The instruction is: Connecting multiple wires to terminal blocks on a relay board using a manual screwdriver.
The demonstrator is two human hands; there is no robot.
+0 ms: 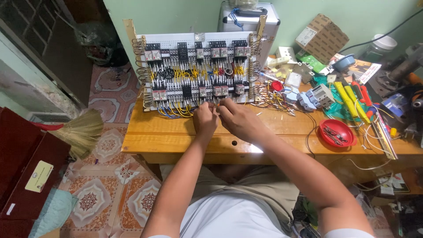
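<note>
Two hands meet at the foot of a wiring board

What the fingertips grip is too small to see; left hand and right hand curl together, pinching at wires along the board bottom edge.

A red bowl of small screws sits right on the wooden table. Yellow-handled screwdrivers lie beyond it. A straw broom rests left; a cardboard box stands far right.

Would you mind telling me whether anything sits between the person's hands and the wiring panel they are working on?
Nothing visible does. Both the left hand and the right hand are already at the lower edge of the wiring panel, among its loose wires.
</note>
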